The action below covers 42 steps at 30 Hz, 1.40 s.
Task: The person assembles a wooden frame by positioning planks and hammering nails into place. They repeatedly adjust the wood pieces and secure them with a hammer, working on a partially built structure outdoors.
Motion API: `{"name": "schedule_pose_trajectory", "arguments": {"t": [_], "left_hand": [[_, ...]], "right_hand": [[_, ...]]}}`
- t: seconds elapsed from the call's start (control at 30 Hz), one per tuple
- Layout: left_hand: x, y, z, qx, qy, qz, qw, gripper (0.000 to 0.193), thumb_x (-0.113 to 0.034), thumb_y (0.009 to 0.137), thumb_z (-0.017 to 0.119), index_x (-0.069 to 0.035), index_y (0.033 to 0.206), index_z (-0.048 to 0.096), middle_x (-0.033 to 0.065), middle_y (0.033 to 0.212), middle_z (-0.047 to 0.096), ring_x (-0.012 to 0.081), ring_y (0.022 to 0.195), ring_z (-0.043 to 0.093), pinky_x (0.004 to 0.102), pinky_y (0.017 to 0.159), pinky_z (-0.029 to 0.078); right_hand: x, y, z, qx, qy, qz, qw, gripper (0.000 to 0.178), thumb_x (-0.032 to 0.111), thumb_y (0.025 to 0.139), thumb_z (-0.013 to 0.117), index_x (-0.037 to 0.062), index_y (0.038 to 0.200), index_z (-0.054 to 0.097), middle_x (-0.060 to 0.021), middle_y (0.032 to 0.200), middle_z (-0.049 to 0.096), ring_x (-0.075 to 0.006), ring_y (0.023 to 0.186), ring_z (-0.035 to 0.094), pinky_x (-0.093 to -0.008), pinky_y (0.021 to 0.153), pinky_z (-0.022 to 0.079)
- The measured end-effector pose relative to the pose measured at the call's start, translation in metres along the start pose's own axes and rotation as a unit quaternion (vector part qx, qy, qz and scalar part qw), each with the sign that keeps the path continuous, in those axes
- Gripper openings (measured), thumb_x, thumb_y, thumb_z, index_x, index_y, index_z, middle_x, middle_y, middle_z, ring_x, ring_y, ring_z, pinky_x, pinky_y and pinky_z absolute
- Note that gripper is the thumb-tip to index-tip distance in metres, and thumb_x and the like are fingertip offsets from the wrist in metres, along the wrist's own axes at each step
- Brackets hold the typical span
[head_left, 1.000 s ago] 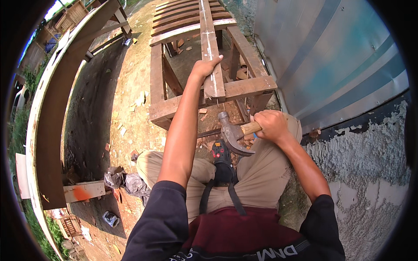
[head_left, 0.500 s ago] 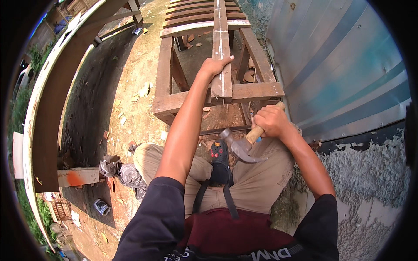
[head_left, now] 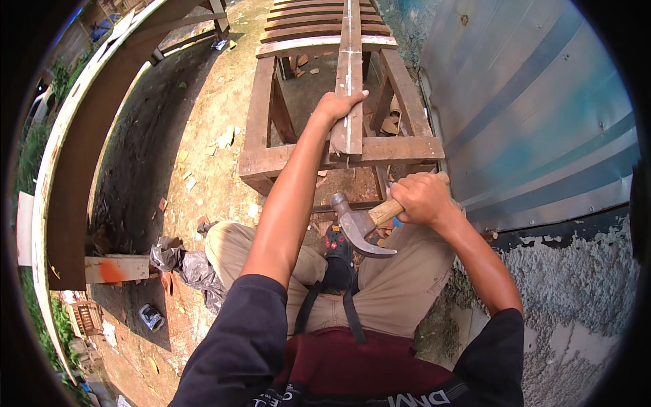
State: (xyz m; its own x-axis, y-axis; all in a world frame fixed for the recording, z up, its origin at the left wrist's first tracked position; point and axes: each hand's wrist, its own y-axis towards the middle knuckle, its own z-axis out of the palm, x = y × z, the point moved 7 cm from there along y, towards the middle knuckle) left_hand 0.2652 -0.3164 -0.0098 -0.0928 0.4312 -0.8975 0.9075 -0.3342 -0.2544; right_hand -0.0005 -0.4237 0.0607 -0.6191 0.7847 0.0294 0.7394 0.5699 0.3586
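Note:
A long wooden plank with a pale streak down its top lies lengthwise over a wooden frame. My left hand grips the plank near its close end, the thumb across the top and the other fingers hidden at its side. In front of that end, a little to the right, my right hand is wrapped round the wooden handle of a claw hammer. The hammer's metal head hangs above my dark shoe, apart from the plank, with its claw curving toward me.
Slats cross the frame's far part. A corrugated metal sheet stands close on the right above a rough wall. A long board structure runs along the left. Grey plastic bags and a can lie on the littered ground.
My right hand has turned the hammer, so its head sits slightly further left and its handle lies flatter. The left hand keeps its grip on the plank.

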Motion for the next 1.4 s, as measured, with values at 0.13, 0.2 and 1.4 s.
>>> {"name": "schedule_pose_trajectory", "arguments": {"t": [0.13,0.2,1.4], "left_hand": [[-0.004,-0.004,0.007,0.002,-0.006,-0.006,1.0,0.089,-0.065,0.076,0.08,0.015,0.115,0.069,0.0234,0.107,0.073,0.029,0.095,0.073,0.0412,0.082,0.057],[-0.012,-0.002,0.014,0.021,-0.013,-0.018,1.0,0.088,-0.065,0.076,0.08,0.014,0.115,0.07,0.023,0.109,0.073,0.0283,0.096,0.072,0.0409,0.083,0.056],[-0.001,0.013,0.004,0.007,-0.058,-0.012,0.998,0.088,-0.058,0.077,0.083,0.017,0.119,0.065,0.022,0.105,0.073,0.0281,0.088,0.073,0.0399,0.078,0.057]], "right_hand": [[0.005,0.003,0.001,-0.004,0.022,0.014,1.0,0.025,0.019,0.057,0.077,0.0107,0.073,0.06,-0.0082,0.067,0.064,-0.0289,0.064,0.067,-0.0425,0.058,0.054],[-0.049,-0.021,0.025,0.045,-0.031,0.148,0.987,0.025,0.018,0.057,0.077,0.0107,0.073,0.059,-0.0079,0.066,0.063,-0.0287,0.063,0.066,-0.0431,0.057,0.053],[0.03,-0.005,0.019,-0.032,-0.102,-0.033,0.994,0.012,0.015,0.075,0.063,0.0117,0.068,0.054,-0.0068,0.064,0.06,-0.024,0.059,0.064,-0.0377,0.056,0.05]]}}
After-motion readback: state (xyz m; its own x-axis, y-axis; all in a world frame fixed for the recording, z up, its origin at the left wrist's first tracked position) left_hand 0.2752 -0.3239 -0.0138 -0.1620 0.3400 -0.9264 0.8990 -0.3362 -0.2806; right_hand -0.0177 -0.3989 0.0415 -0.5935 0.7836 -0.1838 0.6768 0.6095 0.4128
